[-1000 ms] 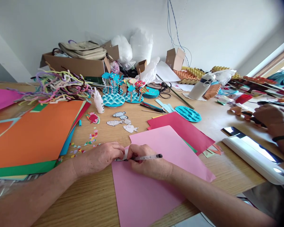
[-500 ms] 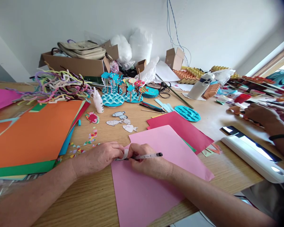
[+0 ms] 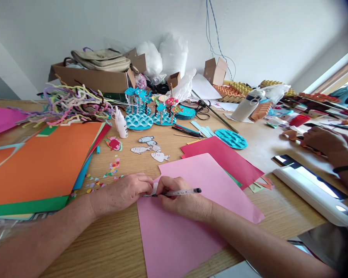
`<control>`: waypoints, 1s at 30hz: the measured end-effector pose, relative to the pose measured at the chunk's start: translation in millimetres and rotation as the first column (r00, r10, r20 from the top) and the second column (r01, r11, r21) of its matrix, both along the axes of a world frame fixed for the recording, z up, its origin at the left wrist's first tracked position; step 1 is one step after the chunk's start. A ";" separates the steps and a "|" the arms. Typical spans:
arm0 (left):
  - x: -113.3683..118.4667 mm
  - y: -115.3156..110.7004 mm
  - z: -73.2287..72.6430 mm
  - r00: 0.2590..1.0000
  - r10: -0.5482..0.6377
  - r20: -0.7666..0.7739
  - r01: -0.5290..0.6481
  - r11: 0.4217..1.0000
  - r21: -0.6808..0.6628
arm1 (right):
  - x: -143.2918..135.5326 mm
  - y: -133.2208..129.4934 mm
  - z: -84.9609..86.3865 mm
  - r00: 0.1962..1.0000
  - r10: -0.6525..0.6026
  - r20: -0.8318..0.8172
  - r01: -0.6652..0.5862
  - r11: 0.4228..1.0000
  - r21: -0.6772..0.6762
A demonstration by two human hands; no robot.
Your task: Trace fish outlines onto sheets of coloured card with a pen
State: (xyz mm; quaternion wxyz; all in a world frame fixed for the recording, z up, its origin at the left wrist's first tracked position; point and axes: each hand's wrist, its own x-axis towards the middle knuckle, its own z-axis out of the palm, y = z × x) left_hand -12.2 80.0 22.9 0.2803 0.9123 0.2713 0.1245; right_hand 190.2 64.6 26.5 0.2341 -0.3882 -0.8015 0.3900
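My right hand (image 3: 182,197) is closed round a pen (image 3: 185,191), its dark end pointing right and its tip hidden by the fingers. Under it lies a sheet of pink paper (image 3: 188,239). My left hand (image 3: 130,191) presses a small white paper cutout (image 3: 154,189) onto the sheet's upper left corner, fingers held together. Most of that cutout is covered by both hands. Beyond them are several paper fish cutouts (image 3: 160,156), drawn in outline, and a red and green paper fish (image 3: 114,143).
Coloured paper sheets (image 3: 40,166) are stacked at left, red paper (image 3: 223,160) at right. A glue bottle (image 3: 121,124), blue wave stands (image 3: 138,122) and pipe cleaners (image 3: 75,102) stand behind. A white laminator-like device (image 3: 313,197) lies near another person's hands (image 3: 321,141).
The view has shifted very slightly. My right hand and the pen have barely moved; my left hand stays in place on the cutout.
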 end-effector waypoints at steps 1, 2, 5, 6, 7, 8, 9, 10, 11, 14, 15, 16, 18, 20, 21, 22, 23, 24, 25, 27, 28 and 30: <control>-0.2 -0.1 -0.2 1.000 0.004 0.000 -0.004 1.000 0.000 | -0.5 0.0 0.6 1.000 -0.004 0.008 0.004 1.000 -0.001; -0.4 -0.2 -0.6 1.000 0.007 0.001 -0.007 1.000 0.000 | -1.0 -0.2 1.4 1.000 -0.011 0.018 0.011 1.000 -0.003; -1.1 0.0 -2.4 1.000 0.005 0.008 -0.005 1.000 0.007 | -2.0 -1.1 3.8 0.998 -0.038 0.048 0.038 0.999 0.008; -1.3 0.0 -2.9 1.000 0.003 0.012 -0.003 1.000 0.012 | -2.1 -1.5 4.4 0.998 -0.042 0.054 0.042 0.999 0.011; -1.5 0.1 -3.3 1.000 0.002 0.014 -0.002 1.000 0.016 | -2.0 -1.8 4.8 0.997 -0.044 0.056 0.043 0.999 0.013; -1.6 0.0 -3.6 1.000 0.002 0.016 -0.002 1.000 0.018 | -1.8 -1.9 5.0 0.997 -0.046 0.056 0.045 0.999 0.015; -1.6 0.0 -3.7 1.000 0.001 0.016 -0.002 1.000 0.020 | -1.5 -1.9 5.1 0.997 -0.047 0.055 0.047 0.999 0.016; -1.6 -0.1 -3.7 1.000 0.000 0.016 -0.001 1.000 0.020 | -1.1 -1.7 5.1 0.997 -0.049 0.056 0.048 0.999 0.015; -1.6 -0.1 -3.5 1.000 -0.001 0.016 0.000 1.000 0.019 | -0.6 -1.3 5.0 0.997 -0.050 0.056 0.049 0.999 0.014; -1.5 -0.2 -2.9 1.000 -0.008 0.017 0.007 1.000 0.025 | 0.6 0.4 4.9 0.998 -0.049 0.047 0.050 0.999 -0.003; -1.5 -0.3 -2.7 1.000 -0.010 0.016 0.009 1.000 0.030 | 0.8 1.0 5.0 0.998 -0.049 0.041 0.050 0.999 -0.011; -1.5 -0.5 -2.6 1.000 -0.011 0.014 0.011 0.999 0.034 | 0.9 1.5 5.3 0.998 -0.051 0.035 0.052 0.999 -0.017; -1.5 -0.8 -2.6 1.000 -0.013 0.014 0.012 0.999 0.044 | 0.9 2.5 6.2 0.998 -0.057 0.037 0.057 0.998 -0.023; -1.4 -0.8 -3.2 1.000 -0.012 0.018 0.011 0.999 0.053 | 0.7 3.1 7.1 0.997 -0.064 0.046 0.065 0.998 -0.023; -1.3 -0.5 -3.8 1.000 -0.013 0.023 0.011 0.998 0.057 | 0.6 3.3 7.5 0.996 -0.067 0.051 0.069 0.997 -0.024; -1.2 -0.1 -4.6 0.999 -0.014 0.029 0.012 0.998 0.060 | 0.7 3.4 7.8 0.996 -0.071 0.053 0.073 0.997 -0.026; -1.1 0.4 -5.5 0.999 -0.017 0.035 0.015 0.998 0.060 | 0.7 3.4 7.9 0.996 -0.075 0.053 0.077 0.997 -0.027; -1.0 1.0 -6.4 0.999 -0.020 0.040 0.017 0.998 0.058 | 0.8 3.3 7.9 0.996 -0.079 0.052 0.080 0.996 -0.029; -0.9 1.5 -7.3 0.999 -0.020 0.044 0.017 0.998 0.055 | 1.0 3.2 7.8 0.995 -0.082 0.049 0.083 0.996 -0.030; -0.5 2.3 -8.7 0.999 -0.018 0.048 0.016 0.998 0.053 | 1.1 3.0 7.3 0.995 -0.090 0.041 0.091 0.995 -0.031; -0.1 2.5 -9.1 0.999 -0.017 0.051 0.014 0.998 0.054 | 1.2 3.0 7.2 0.995 -0.095 0.037 0.096 0.995 -0.032; 0.9 2.4 -8.9 0.998 -0.015 0.055 0.012 0.998 0.060 | 1.2 3.3 7.2 0.994 -0.103 0.029 0.104 0.994 -0.039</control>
